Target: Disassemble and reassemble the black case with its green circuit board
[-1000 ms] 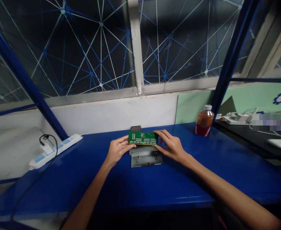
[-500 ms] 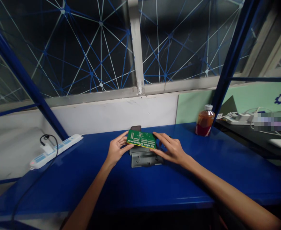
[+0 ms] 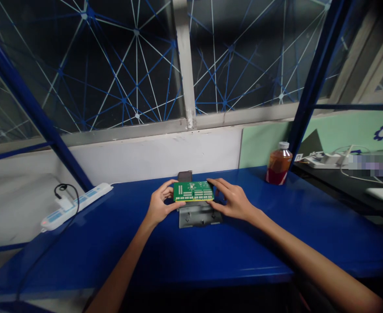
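A green circuit board [image 3: 194,190] is held up between my two hands, its face with rows of pale pads turned toward me. My left hand [image 3: 160,203] grips its left edge, thumb at the lower corner and fingers behind the upper one. At the right edge, my right hand [image 3: 232,199] pinches it between thumb and fingers. Below the board a grey plastic casing piece [image 3: 199,216] lies on the table, partly covered by it. Just behind the board sits a small dark brown block [image 3: 185,176], partly hidden.
The blue table [image 3: 139,256] spreads around my arms. A white power strip [image 3: 77,206] with a black cable lies at the left. A bottle [image 3: 279,164] of reddish drink stands at the back right. Beyond it, a dark table [image 3: 351,187] carries cables and white adapters.
The circuit board has turned slightly between my hands, so its lower edge now runs nearly level instead of sloping down to the right. Both hands keep their hold.
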`<state>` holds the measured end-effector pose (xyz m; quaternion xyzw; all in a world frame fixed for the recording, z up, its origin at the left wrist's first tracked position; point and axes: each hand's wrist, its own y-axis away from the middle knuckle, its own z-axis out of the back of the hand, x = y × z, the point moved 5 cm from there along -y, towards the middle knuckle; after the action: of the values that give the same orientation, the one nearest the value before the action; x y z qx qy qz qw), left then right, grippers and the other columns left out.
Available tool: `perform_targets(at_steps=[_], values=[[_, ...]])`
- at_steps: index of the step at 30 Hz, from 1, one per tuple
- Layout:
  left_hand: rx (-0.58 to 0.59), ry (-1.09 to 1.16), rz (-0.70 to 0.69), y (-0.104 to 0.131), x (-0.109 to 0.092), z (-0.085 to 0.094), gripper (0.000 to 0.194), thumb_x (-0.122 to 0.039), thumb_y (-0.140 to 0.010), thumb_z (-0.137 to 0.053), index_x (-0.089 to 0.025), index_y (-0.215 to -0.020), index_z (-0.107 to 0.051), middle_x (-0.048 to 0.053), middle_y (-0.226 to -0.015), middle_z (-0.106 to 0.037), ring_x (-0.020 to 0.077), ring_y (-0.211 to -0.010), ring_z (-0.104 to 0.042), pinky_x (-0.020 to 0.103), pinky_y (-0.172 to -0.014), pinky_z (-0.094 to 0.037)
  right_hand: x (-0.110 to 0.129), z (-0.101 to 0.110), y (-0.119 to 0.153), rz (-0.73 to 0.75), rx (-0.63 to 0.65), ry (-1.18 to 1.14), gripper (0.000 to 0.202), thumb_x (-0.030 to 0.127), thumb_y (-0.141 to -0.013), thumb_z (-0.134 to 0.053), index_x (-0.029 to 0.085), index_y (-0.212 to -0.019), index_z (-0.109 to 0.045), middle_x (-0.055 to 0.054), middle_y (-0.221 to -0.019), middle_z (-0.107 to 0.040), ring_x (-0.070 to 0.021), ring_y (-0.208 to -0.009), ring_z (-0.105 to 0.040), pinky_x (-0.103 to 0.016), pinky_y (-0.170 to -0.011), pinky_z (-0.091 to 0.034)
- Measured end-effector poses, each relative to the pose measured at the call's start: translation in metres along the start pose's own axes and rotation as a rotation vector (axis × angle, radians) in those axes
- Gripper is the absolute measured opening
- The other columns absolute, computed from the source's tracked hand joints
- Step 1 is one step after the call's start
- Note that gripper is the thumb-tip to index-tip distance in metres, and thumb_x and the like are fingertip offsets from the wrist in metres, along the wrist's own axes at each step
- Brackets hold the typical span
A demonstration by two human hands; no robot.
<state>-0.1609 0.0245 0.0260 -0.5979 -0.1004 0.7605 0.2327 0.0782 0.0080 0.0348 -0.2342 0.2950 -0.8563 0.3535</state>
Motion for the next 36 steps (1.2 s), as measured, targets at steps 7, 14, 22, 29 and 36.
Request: perform_targets(at_steps=[7,14,22,29,36], values=[[-0.038,-0.115,-0.046,0.004,-0.007,-0.008,0.067,-0.029,-0.066,-0.080,-0.015,-0.125,-0.051,0.005,-0.090,-0.067,0.0203,-0.082,-0.065,0.029,-0.074,-0.050,-0.009,-0.010,0.001,-0.051,0.092,0.064,0.054,0.039,-0.084,-0.058,0.018,-0.132,-0.044,-0.010,-0.103,-0.065,-0.0214,-0.079,-0.062,-0.031,-0.063,-0.045],[0.050,-0.184,-0.007,0.002,-0.002,-0.006,0.065,-0.030,-0.066,-0.080,-0.016,-0.124,-0.054,0.006,-0.090,-0.066,0.0195,-0.079,-0.062,0.027,-0.066,-0.048,-0.009,-0.005,-0.001,-0.084,0.165,0.034,0.052,0.043,-0.076,-0.068,0.019,-0.119,-0.055,-0.009,-0.108,-0.062,-0.0216,-0.082,-0.062,-0.032,-0.066,-0.044],[0.224,-0.464,-0.024,0.005,-0.012,-0.010,0.051,-0.039,-0.061,-0.081,-0.019,-0.105,-0.065,0.005,-0.094,-0.068,0.0208,-0.083,-0.059,0.029,-0.070,-0.043,-0.014,0.001,-0.001,-0.077,0.369,-0.109,0.053,0.051,-0.063,-0.076,0.017,-0.103,-0.063,-0.007,-0.099,-0.061,-0.0211,-0.079,-0.059,-0.033,-0.068,-0.045],[0.367,-0.594,-0.039,0.009,-0.009,-0.018,0.051,-0.053,-0.062,-0.078,-0.020,-0.097,-0.061,0.003,-0.094,-0.061,0.0207,-0.085,-0.057,0.031,-0.075,-0.043,-0.015,-0.003,0.002,-0.065,0.497,-0.149,0.056,0.059,-0.061,-0.075,0.016,-0.095,-0.066,-0.006,-0.093,-0.062,-0.0208,-0.077,-0.058,-0.033,-0.069,-0.044],[0.458,-0.790,-0.074,0.014,0.003,-0.025,0.060,-0.066,-0.058,-0.074,-0.022,-0.096,-0.059,0.005,-0.110,-0.055,0.0277,-0.102,-0.051,0.037,-0.086,-0.040,-0.015,-0.008,0.004,-0.074,0.564,-0.093,0.057,0.060,-0.061,-0.074,0.016,-0.097,-0.067,-0.008,-0.097,-0.061,-0.0243,-0.086,-0.058,-0.035,-0.075,-0.045]])
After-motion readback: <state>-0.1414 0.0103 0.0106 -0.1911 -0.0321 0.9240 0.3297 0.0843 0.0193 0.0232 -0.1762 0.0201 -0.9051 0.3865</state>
